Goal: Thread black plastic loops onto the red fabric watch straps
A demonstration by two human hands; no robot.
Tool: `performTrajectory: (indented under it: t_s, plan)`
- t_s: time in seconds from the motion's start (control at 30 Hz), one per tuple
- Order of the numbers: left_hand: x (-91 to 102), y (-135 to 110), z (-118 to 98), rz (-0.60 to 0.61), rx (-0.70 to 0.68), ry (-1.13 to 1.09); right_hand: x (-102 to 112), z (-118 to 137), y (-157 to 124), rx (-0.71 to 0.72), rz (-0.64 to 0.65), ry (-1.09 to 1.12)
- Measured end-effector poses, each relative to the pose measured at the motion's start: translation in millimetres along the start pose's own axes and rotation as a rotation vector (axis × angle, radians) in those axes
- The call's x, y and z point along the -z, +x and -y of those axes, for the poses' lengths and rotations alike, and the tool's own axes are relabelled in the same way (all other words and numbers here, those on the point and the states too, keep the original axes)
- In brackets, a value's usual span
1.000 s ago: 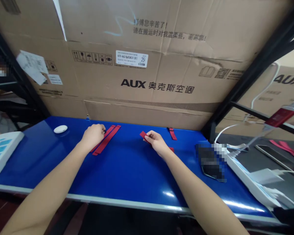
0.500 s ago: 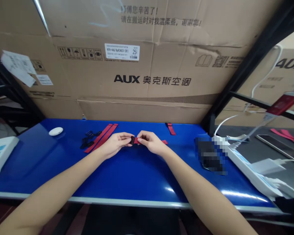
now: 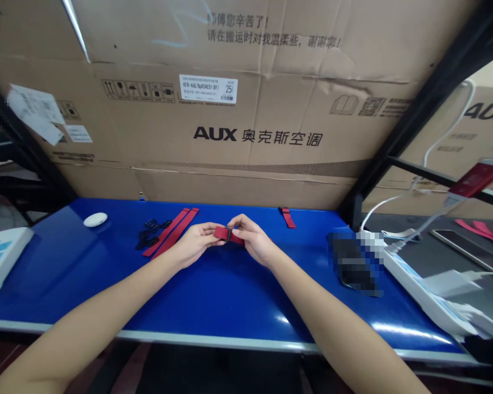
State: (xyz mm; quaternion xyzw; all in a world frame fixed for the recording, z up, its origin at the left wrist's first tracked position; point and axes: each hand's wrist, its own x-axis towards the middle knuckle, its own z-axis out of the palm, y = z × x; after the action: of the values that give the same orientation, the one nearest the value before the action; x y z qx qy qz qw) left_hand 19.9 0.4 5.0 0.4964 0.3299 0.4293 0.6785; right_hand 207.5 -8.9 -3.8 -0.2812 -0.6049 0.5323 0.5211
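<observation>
Over the middle of the blue table, my left hand (image 3: 197, 241) pinches the left end of a red strap (image 3: 220, 232). A black buckle (image 3: 229, 234) sits on this strap, between my two hands. My right hand (image 3: 252, 236) closes its fingers on the strap just right of the buckle, and a bit of red shows past that hand. Two more red straps (image 3: 176, 232) lie flat to the left, with several loose black buckles (image 3: 150, 232) beside them. At the back right rests a short red strap (image 3: 288, 218) with a black buckle at its far end.
A large cardboard box (image 3: 254, 109) walls off the back of the blue table (image 3: 213, 301). A white round object (image 3: 95, 219) lies at left. On the right are a blurred black item (image 3: 355, 265), a white power strip (image 3: 423, 290) with cables, and a phone (image 3: 468, 249).
Red webbing now shows on the left side of the buckle, where before the left fingers held the buckle itself. The left fingers now grip the strap end. Both hands stay nearly in place.
</observation>
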Motion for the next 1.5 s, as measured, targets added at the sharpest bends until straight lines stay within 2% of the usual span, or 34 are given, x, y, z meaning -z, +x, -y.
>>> performTrajectory:
  t_s: [0.07, 0.17, 0.3, 0.33, 0.5, 0.6, 0.83, 0.97, 1.03, 1.1, 1.2, 1.3, 1.4, 1.5]
  plan:
    - [-3.4, -1.2, 2.7, 0.026, 0.01, 0.007, -6.6, -2.3, -1.2, -0.019, -0.001, 0.057]
    - [-7.7, -3.0, 8.0, 0.052, 0.032, 0.048, -11.3, -2.8, -2.6, -0.024, 0.013, -0.04]
    - [-6.9, -1.5, 14.3, -0.003, -0.016, 0.22, -1.9, 1.9, -1.6, -0.001, 0.012, -0.033]
    - [-5.7, -0.6, 15.0, -0.025, -0.046, 0.279, 2.1, 3.2, -1.2, 0.006, 0.019, -0.089]
    - [-1.9, -0.2, 13.2, -0.099, -0.175, 0.544, 11.3, 3.6, -1.4, 0.047, 0.058, -0.682]
    - [-3.0, -2.5, 10.7, -0.127, -0.207, 0.614, 6.6, 0.8, -3.1, 0.093, 0.037, -0.803]
    - [-8.0, -6.6, 10.2, -0.139, -0.221, 0.687, -4.4, -0.7, -7.2, 0.101, -0.04, -0.797]
    - [-7.6, -6.2, 9.1, -0.075, -0.225, 0.511, -4.3, -1.6, -5.4, 0.043, -0.067, -0.593]
    - [-5.4, -4.9, 7.5, -0.031, -0.191, 0.426, 1.5, -1.3, -3.4, -0.029, -0.017, -0.439]
    - [-2.4, -3.3, 5.7, -0.008, -0.157, 0.375, 11.8, -1.0, -1.7, -0.032, 0.017, -0.424]
    - [2.5, -1.0, 2.8, 0.034, -0.116, 0.325, 30.7, -4.6, -0.2, 0.077, -0.031, -0.748]
    - [8.8, 1.7, -1.6, 0.08, -0.101, 0.332, 45.4, -14.8, 1.9, 0.001, -0.038, -1.046]
    - [20.0, 5.8, -7.8, 0.028, -0.136, 0.45, 54.1, -24.6, 5.7, -0.091, -0.089, -1.099]
    - [36.4, 12.1, -12.4, -0.156, -0.211, 0.665, 59.9, -27.2, 8.7, -0.128, -0.173, -0.993]
